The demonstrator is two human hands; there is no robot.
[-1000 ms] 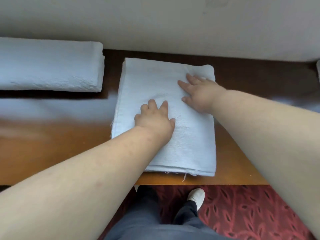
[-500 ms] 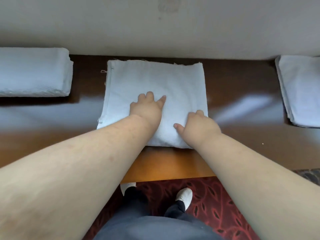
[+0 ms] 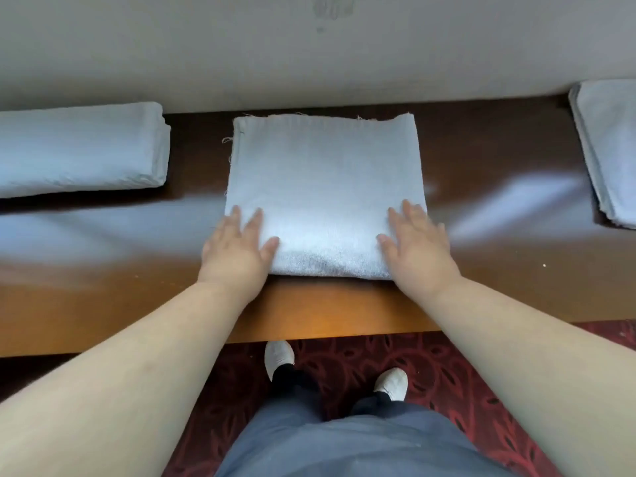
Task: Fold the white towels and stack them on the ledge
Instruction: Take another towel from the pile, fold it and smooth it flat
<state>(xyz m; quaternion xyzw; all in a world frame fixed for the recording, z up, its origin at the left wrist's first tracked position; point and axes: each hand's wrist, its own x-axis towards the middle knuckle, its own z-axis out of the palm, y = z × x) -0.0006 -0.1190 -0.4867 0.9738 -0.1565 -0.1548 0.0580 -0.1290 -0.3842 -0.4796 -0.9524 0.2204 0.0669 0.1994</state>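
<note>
Wall ran along the back, plain and pale, with a faint stain high up near the middle. Wooden ledge sat against it, glossy brown, window glare streaked across it.

Red patterned carpet was below the front edge of the ledge. The person stood there in grey trousers and white shoes.

Three white towels were on the ledge, well apart from each other:
- left towel stack: folded, thick, lying against the wall, cut off by the frame edge.
- middle towel: folded to a rough square, flat, far edge frayed and nearly touching the wall, near fold set back from the ledge front.
- right towel: folded, only partly in view at the frame edge.

Both forearms reached in from the bottom corners of the view.

Left hand lay flat on the near left corner of the middle towel, fingers straight and spread, thumb pointing inward; the palm overhung the towel's edge onto the ledge. Grip: spread, pressing, nothing pinched.

Right hand mirrored it on the near right corner, fingers straight and slightly fanned, thumb inward. Grip: also spread, pressing down flat.

The two hands were well apart, with bare towel between them.
</note>
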